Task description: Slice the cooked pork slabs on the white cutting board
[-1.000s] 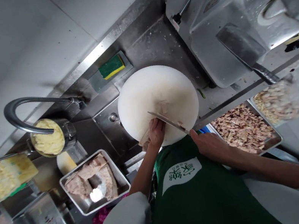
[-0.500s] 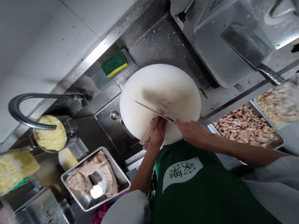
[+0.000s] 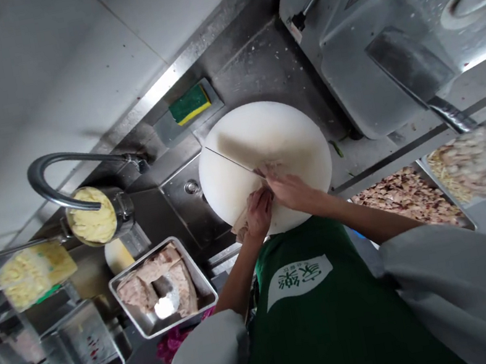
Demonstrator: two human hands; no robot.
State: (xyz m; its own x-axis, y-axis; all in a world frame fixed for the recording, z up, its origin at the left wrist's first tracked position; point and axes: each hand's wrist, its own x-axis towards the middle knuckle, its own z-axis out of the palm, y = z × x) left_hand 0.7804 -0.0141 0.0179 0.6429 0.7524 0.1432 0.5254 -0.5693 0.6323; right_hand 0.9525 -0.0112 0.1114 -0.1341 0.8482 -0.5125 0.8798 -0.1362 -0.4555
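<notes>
My right hand (image 3: 289, 191) is closed around the handle of a knife (image 3: 234, 161), its thin blade reaching up and left over a round white cutting board (image 3: 303, 127). Close beside the knife, my left hand (image 3: 258, 209) presses with bent fingers on a piece of cooked meat (image 3: 241, 223), which lies partly hidden under it near the board's lower left edge. A few small meat slices (image 3: 273, 169) lie on the board, partly covered by my right hand.
Left of the board, a metal tray (image 3: 149, 330) holds large meat pieces. A faucet (image 3: 49, 191) arches over a pot (image 3: 122, 206) of pale yellow food. A sponge (image 3: 189, 105) lies behind the board. At right are a cleaver (image 3: 410, 64) and a tray of chopped meat (image 3: 408, 197).
My right hand and the knife have moved up and left across the board, closer to my left hand. The whole view has shifted slightly, while my left hand stays on the meat.
</notes>
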